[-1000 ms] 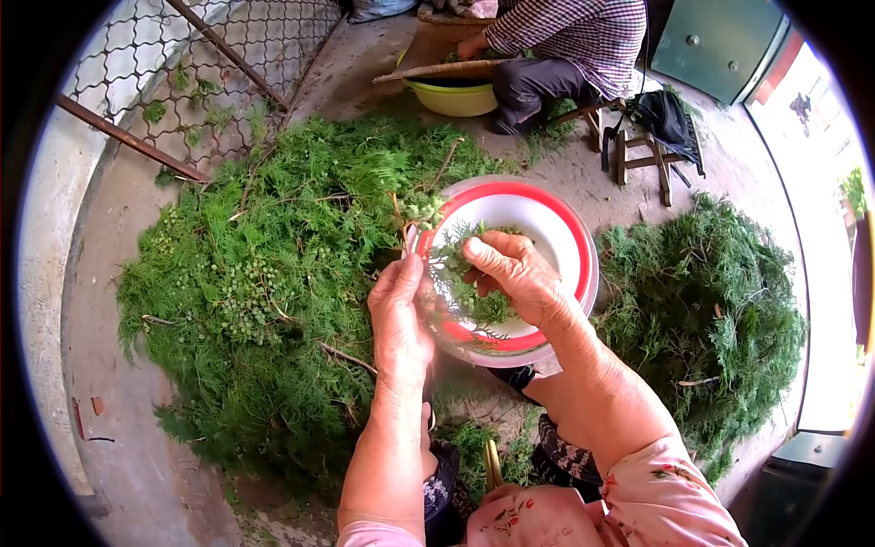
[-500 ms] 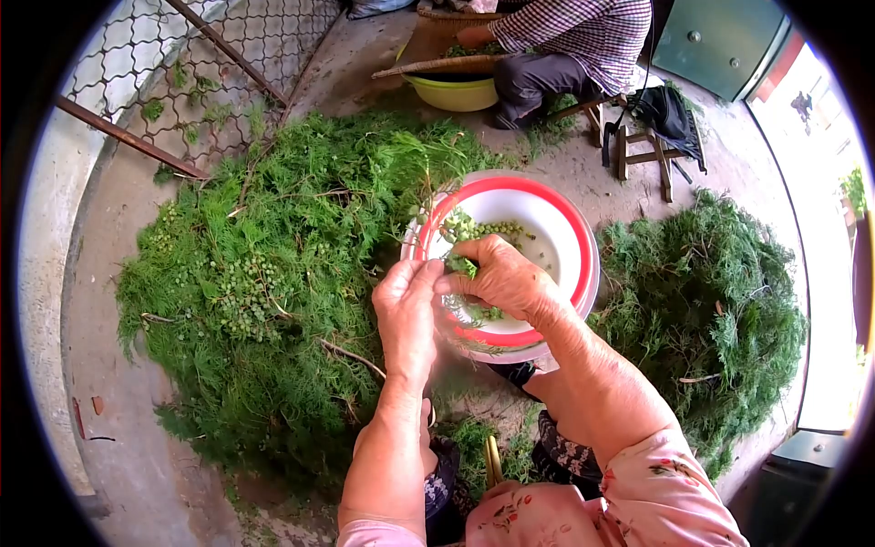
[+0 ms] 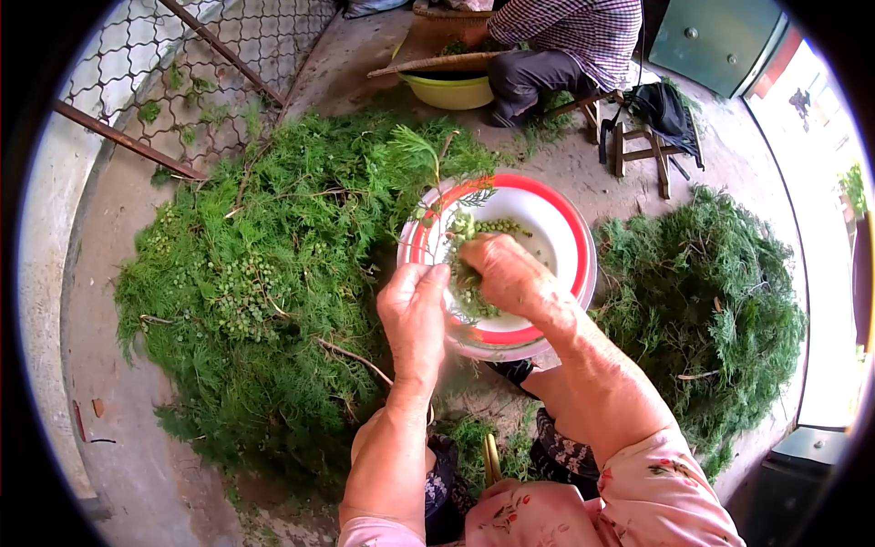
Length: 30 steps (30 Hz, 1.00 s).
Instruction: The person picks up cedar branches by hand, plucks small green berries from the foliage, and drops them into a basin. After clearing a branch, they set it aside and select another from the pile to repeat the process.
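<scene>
My left hand (image 3: pixel 415 305) is closed on the stem of a green sprig (image 3: pixel 436 173), which stands up above the basin's left rim. Over the white basin with a red band (image 3: pixel 581 232), my right hand (image 3: pixel 510 273) points down with curled fingers; its fingertips are hidden, and what they may hold cannot be made out. Small green cones (image 3: pixel 499 225) and bits of foliage lie inside the basin, mostly in its left half.
A large pile of green branches (image 3: pixel 264 301) lies left, a darker pile (image 3: pixel 702 319) right. Beyond, a person (image 3: pixel 565 46) sits by a yellow tub (image 3: pixel 451 93) with a woven tray. A wooden stool (image 3: pixel 652 155) holds a black bag. Wire mesh (image 3: pixel 228 73) stands back left.
My right hand has moved away from my left fingers, down over the basin's inside. The sprig in my left hand now stands more upright and shows more clearly.
</scene>
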Each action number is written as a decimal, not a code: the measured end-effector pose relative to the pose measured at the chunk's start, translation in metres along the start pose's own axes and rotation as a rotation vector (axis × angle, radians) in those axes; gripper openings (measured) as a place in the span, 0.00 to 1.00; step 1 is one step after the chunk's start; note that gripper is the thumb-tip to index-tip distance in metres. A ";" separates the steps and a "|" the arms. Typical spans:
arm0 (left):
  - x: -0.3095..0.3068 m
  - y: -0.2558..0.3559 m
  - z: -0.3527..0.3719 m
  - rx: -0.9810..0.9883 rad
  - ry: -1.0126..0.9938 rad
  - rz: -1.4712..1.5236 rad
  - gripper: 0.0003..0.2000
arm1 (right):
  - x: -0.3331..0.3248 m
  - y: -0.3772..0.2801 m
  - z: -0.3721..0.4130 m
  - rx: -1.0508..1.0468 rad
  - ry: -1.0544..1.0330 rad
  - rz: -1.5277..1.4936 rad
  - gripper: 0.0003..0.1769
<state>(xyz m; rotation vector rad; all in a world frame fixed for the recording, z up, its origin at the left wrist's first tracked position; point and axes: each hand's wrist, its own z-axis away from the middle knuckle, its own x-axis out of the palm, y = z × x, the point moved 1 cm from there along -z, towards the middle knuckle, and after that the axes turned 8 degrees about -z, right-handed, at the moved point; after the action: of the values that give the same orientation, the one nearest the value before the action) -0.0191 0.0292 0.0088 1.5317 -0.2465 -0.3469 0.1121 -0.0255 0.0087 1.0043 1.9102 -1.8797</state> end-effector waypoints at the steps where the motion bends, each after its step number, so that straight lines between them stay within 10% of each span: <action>1: -0.003 0.004 0.000 0.012 0.023 -0.007 0.06 | -0.006 0.017 0.002 0.060 0.023 -0.019 0.05; 13: -0.017 -0.003 -0.014 -0.106 -0.009 0.103 0.07 | -0.017 0.042 0.000 0.016 0.271 0.378 0.19; 20: -0.007 0.000 -0.011 -0.164 -0.099 0.142 0.09 | -0.025 0.010 -0.003 0.064 0.024 -0.169 0.34; 30: 0.001 0.010 -0.004 -0.143 -0.113 0.145 0.07 | 0.003 -0.010 -0.006 0.012 0.041 -0.507 0.09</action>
<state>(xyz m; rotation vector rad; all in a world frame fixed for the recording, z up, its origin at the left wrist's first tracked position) -0.0163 0.0327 0.0181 1.3465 -0.4112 -0.3294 0.1054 -0.0184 0.0149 0.5963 2.3458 -2.1377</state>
